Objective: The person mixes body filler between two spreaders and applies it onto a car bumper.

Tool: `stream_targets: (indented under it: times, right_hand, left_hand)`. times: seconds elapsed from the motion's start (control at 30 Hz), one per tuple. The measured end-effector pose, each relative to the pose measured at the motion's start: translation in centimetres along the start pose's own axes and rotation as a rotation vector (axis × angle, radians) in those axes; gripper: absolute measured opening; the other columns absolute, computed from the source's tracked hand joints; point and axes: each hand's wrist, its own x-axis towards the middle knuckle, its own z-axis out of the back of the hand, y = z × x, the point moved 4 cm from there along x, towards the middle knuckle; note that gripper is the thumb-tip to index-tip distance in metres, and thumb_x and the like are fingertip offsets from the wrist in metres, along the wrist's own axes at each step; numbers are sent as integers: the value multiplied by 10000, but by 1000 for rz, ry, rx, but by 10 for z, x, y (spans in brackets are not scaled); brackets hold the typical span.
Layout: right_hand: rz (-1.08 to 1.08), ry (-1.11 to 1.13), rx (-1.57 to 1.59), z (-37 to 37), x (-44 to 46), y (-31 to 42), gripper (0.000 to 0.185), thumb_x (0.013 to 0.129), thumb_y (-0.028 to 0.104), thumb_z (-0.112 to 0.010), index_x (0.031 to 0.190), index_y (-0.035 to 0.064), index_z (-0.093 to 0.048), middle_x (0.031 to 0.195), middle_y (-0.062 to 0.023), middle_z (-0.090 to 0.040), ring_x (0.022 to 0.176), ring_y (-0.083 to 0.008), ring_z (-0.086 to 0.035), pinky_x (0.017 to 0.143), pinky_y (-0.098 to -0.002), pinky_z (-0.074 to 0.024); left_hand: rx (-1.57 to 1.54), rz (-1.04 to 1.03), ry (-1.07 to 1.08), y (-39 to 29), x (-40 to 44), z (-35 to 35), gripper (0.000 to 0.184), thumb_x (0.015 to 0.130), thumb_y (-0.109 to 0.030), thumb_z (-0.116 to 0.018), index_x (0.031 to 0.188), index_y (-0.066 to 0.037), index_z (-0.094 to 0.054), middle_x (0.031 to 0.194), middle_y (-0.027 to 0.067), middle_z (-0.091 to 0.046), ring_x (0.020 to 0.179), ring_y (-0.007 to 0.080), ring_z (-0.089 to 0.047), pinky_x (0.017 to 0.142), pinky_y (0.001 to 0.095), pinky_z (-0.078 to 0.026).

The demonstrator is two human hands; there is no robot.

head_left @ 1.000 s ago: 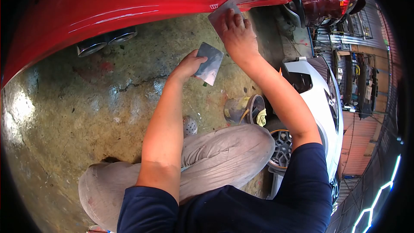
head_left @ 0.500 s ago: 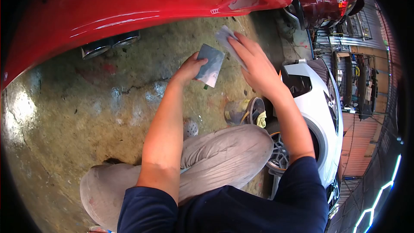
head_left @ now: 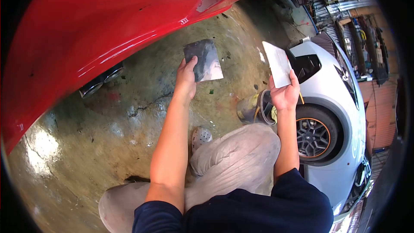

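Observation:
My left hand [head_left: 186, 77] grips a thin, flat dark grey sheet [head_left: 202, 62] by its left edge, thumb on top. The sheet's lower right part is paler and glossy. Off to the right, my right hand [head_left: 285, 95] holds a pale grey rectangular sheet [head_left: 278, 65] from below, tilted upward. What either sheet is made of, I cannot tell. Both are held above the floor, apart from each other. Ahead of my hands, a red car body panel [head_left: 129, 30] has a dull greyish patch [head_left: 212, 2] near its right end.
A bucket [head_left: 252, 107] with a yellowish cloth at its rim lies beyond my knee. A white car [head_left: 332, 86] stands to the right. Exhaust tips [head_left: 101, 81] stick out under the red panel. Shelving [head_left: 368, 45] is at the far right. The concrete floor [head_left: 108, 146] is stained and wet-looking.
My hands have moved apart. The right hand has swung right and down, its palm now turned up under the pale sheet. My view has shifted, and the red panel appears farther left.

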Motion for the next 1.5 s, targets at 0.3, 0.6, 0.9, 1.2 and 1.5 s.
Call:
stream_targets:
  times: [0.3, 0.6, 0.9, 1.2, 1.5]
  right_hand:
    - [-3, 26, -292, 24, 20, -11, 491, 899, -48, -580, 1374, 15, -476, 1269, -97, -634, 1209, -256, -620, 1045, -396, -509]
    - [699, 446, -1355, -76, -22, -33, 601, 817, -121, -631, 1382, 74, -571, 1379, -137, -511, 1315, -306, -508, 1100, -383, -412]
    - [563, 646, -1649, -51, -17, -44, 664, 736, -77, -731, 1343, 167, -618, 1373, -159, -478, 1326, -384, -489, 1106, -436, -431]
    - [807, 503, -2077, -82, -4, 17, 601, 703, -99, -625, 1262, 118, -654, 1325, -111, -596, 1284, -346, -538, 1117, -524, -381]
    - [696, 930, -1987, -112, -22, -27, 455, 751, 110, -732, 1203, 141, -685, 1263, -74, -632, 1248, -304, -569, 1096, -525, -396]
  left_hand:
    - [66, -155, 93, -17, -13, -18, 454, 1000, -246, -627, 1402, -89, -487, 1307, 103, -624, 1181, 263, -628, 988, 526, -502]
    - [14, -52, 94, -12, -49, -73, 350, 1012, -200, -584, 1333, -82, -511, 1255, 110, -646, 1083, 268, -681, 741, 542, -606]
    - [-3, -91, 45, -11, -51, -80, 259, 1011, -87, -547, 1260, -17, -532, 1173, 121, -650, 1026, 231, -666, 823, 402, -582]
    - [599, -427, 255, -37, -58, -90, 284, 1011, -178, -569, 1224, 7, -599, 1029, 79, -706, 937, 134, -615, 859, 293, -490]
    - [690, -604, 125, -43, -62, -91, 282, 1018, -188, -553, 1220, 6, -586, 943, 172, -711, 853, 226, -683, 784, 372, -520]
